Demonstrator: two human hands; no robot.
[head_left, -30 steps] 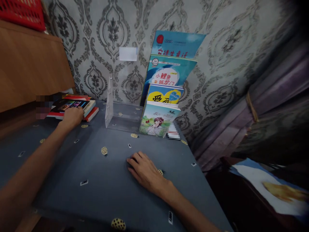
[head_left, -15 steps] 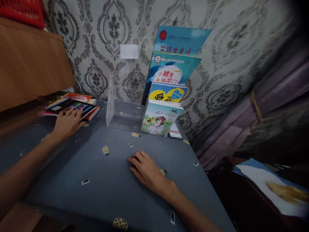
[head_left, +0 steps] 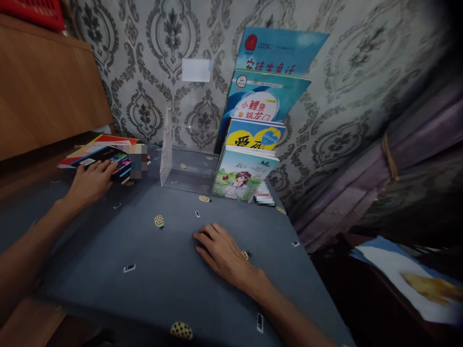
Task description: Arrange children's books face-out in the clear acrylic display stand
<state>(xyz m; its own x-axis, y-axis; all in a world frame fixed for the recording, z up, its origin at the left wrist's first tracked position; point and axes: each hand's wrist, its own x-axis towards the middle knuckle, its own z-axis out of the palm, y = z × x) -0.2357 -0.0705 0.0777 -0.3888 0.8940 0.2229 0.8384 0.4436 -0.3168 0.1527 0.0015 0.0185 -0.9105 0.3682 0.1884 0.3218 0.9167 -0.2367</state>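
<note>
Black book (head_left: 108, 153), bright-coloured patches on its cover: lying at the near side of a low stack of books (head_left: 72, 158), at the far left of the table. Part of its right end is blurred out.

Left hand (head_left: 88, 182): palm down, fingers spread over the black book's near part and touching the cover; whether the thumb pinches the edge, cannot tell.

Right hand (head_left: 224, 253): resting on the table, fingers loosely bent, grasping nothing.

Table (head_left: 141, 250): grey-blue covering, printed with yellow pineapples and small white labels.

Clear stand (head_left: 166, 149): see-through, at the back of the table, between the stack and the upright books.

Upright books, four covers showing, rising in steps toward the wall: green book (head_left: 241, 180) with a drawn figure, in front; yellow-and-blue book (head_left: 249, 132); blue book (head_left: 289, 96) with a white oval; taller blue book (head_left: 278, 48), rearmost.

Surroundings: patterned wall (head_left: 144, 113) behind; wooden cabinet (head_left: 43, 86) at left, red basket (head_left: 34, 12) on top; tied curtain (head_left: 358, 183) at right.
</note>
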